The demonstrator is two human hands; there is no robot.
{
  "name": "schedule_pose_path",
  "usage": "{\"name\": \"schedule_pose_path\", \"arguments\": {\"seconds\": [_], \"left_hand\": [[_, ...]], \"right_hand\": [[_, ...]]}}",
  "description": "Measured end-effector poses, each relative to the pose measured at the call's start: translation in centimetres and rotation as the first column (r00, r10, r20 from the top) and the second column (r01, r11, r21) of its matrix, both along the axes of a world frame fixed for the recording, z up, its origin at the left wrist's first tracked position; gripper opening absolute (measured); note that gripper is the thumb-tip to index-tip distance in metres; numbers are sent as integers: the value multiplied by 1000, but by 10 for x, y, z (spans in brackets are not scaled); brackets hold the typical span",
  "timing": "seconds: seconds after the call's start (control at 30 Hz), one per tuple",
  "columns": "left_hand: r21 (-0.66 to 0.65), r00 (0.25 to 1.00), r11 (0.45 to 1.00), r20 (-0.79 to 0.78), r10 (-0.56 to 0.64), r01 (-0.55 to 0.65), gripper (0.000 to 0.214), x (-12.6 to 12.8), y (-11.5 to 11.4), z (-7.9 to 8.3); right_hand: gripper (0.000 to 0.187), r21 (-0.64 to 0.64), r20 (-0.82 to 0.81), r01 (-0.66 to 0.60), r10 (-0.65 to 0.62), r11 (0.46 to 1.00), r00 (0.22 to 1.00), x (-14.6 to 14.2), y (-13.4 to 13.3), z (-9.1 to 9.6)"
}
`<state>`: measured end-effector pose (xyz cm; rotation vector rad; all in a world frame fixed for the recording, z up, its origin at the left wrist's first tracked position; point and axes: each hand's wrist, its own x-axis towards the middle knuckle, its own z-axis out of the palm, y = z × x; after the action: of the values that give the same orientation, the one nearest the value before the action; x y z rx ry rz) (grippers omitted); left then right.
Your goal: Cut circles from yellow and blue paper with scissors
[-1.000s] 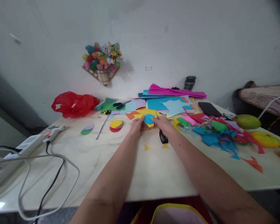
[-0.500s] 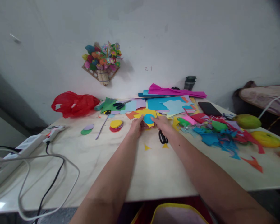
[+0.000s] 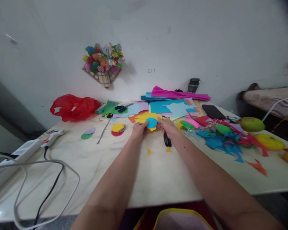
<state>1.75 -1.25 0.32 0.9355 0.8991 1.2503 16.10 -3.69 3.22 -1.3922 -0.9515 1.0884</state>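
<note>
A blue paper circle [image 3: 151, 122] lies against a jagged sheet of yellow paper [image 3: 146, 117]. My left hand [image 3: 139, 129] pinches both at their left edge, thumb on the blue circle. Around a pair of scissors [image 3: 167, 140] my right hand [image 3: 167, 125] is closed, at the right edge of the yellow paper. The black handles stick out below that hand, and the blades are mostly hidden by it and the paper. Two small yellow scraps [image 3: 150, 152] lie on the table below the hands.
Stacked yellow and red circles [image 3: 118, 128] and a purple-and-green pair [image 3: 88, 132] lie left. Coloured scraps [image 3: 225, 140] and mangoes [image 3: 269, 141] are right. A second pair of scissors [image 3: 122, 108], paper sheets [image 3: 155, 107] and a red bag [image 3: 74, 107] sit behind. Cables [image 3: 59, 163] run front left.
The scissors' handles have come closer together below my right hand. My left hand still pinches the papers. The whole view has shifted slightly.
</note>
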Motion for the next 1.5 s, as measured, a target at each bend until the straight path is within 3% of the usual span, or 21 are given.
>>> {"name": "schedule_pose_path", "arguments": {"seconds": [0.2,0.53,0.77,0.97,1.27,1.5], "left_hand": [[-5,1000,1000,2,-24,24,29,-1,-3,3],[-58,999,998,44,-28,31,13,0,-5,6],[-101,979,994,197,49,-29,13,2,-6,11],[-109,951,994,308,18,16,17,2,-5,10],[-80,965,994,258,-47,70,22,1,-6,8],[-57,978,998,210,-8,20,21,3,-4,4]], "right_hand": [[34,-42,-87,-59,55,997,995,0,-4,5],[37,5,19,11,-11,1000,1000,-3,-1,-1],[37,44,85,20,-24,999,996,-6,-7,4],[37,73,114,29,-37,997,993,-6,-7,3],[34,39,127,72,-77,997,989,-6,-6,2],[25,56,68,78,-81,995,994,-5,-2,-1]]}}
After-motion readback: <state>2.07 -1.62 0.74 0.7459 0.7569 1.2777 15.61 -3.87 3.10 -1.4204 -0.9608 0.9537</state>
